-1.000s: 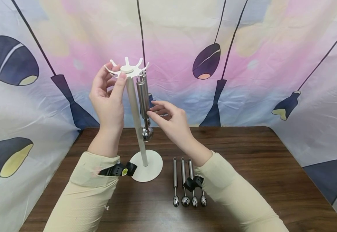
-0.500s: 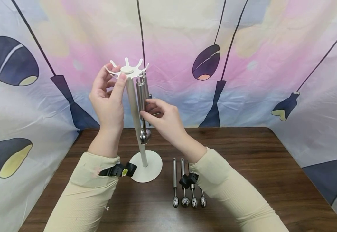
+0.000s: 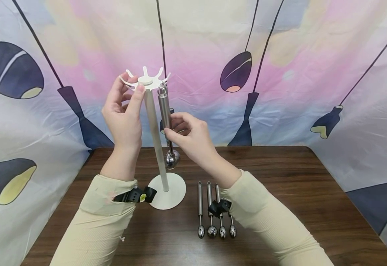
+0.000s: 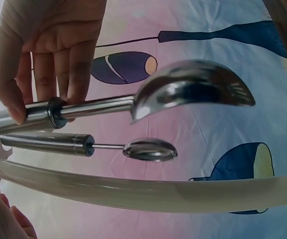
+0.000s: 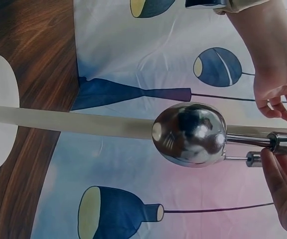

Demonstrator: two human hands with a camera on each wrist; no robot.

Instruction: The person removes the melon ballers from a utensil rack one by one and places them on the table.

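— Fingers first: what have they got?

— Those of the right hand (image 3: pixel 190 137) pinch the large scoop (image 4: pixel 148 97) by its handle; those of the left hand (image 3: pixel 121 114) curl round the hooked top (image 3: pixel 145 80), steadying it, I'd guess.

— Where's the scoop?

— Near the pole (image 3: pixel 155 133), bowl down; from the head camera that bowl shows just this side of the far edge of the desk (image 3: pixel 279 199). The round base (image 3: pixel 173 199) stands nearer the desk's left edge than its right.

— Is its upper end on a hook?

— Can't tell; it's crowded up there. I'd make sure it's seated before loosening the pinch, then let the weight settle gently.

— Anything to mind?

— A smaller spoon (image 4: pixel 78 144) appears to hang just beside it, so watch for knocking.

— And the four tools (image 3: pixel 210 197)?

— On the desk in a row, farther from its far edge than the base; well apart from this work.
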